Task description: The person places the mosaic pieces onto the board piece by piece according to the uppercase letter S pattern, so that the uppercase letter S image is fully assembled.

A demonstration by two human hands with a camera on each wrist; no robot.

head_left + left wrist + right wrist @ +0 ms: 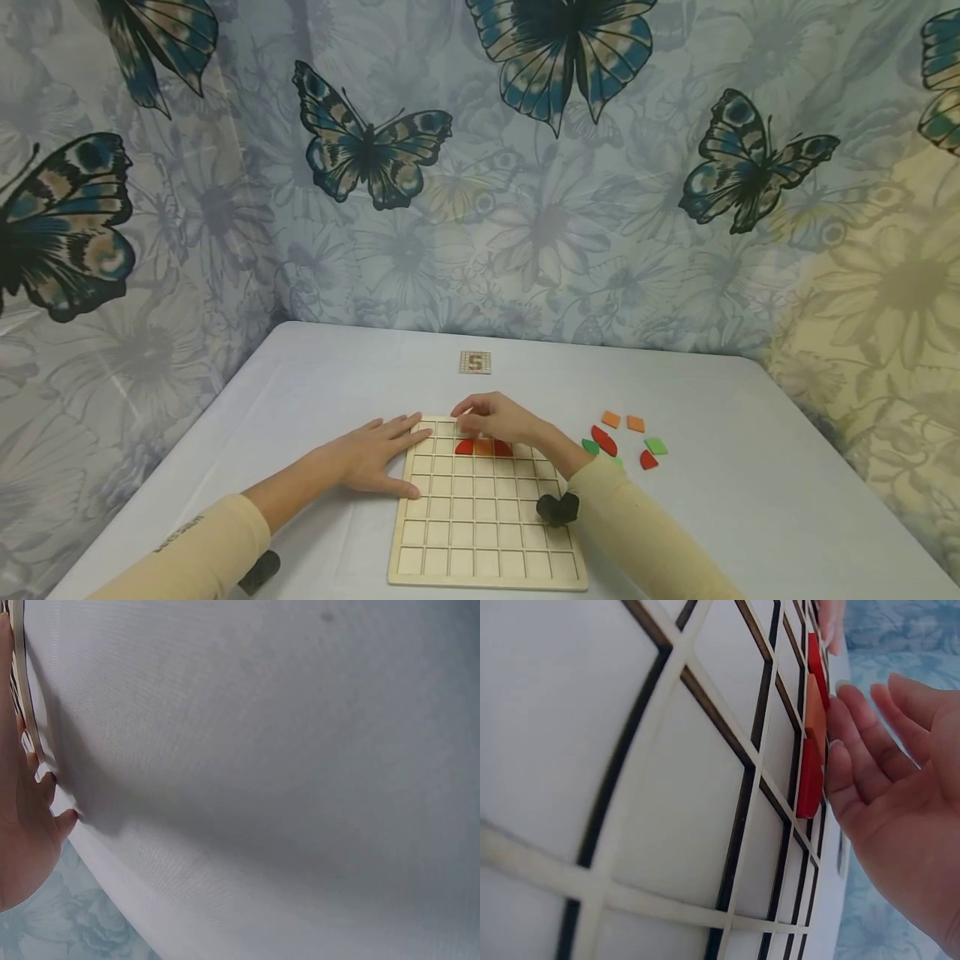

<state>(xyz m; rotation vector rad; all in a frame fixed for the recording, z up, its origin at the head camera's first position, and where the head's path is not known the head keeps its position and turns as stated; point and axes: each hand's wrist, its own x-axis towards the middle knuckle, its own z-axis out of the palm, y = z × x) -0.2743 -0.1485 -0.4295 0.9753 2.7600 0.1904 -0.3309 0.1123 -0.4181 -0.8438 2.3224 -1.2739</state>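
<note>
A pale wooden grid board point(474, 510) lies on the white table. In one of its upper rows sit a red rounded piece point(465, 447), an orange square point(483, 448) and a second red rounded piece point(503, 449), side by side. My left hand point(375, 454) rests spread along the board's left edge, fingertips and thumb on the rim. Over the top rows, just behind the three pieces, is my right hand point(495, 417). Its fingers are loosely bent; in the right wrist view, the thumb and fingertips are close by the orange piece point(815, 712), with nothing visible between them.
Loose pieces lie right of the board: orange squares point(611, 419), a red leaf shape point(603, 440), a green square point(656, 446), a red rounded piece point(648, 460) and other green ones, partly behind the right forearm. A small patterned card point(475, 362) lies beyond the board.
</note>
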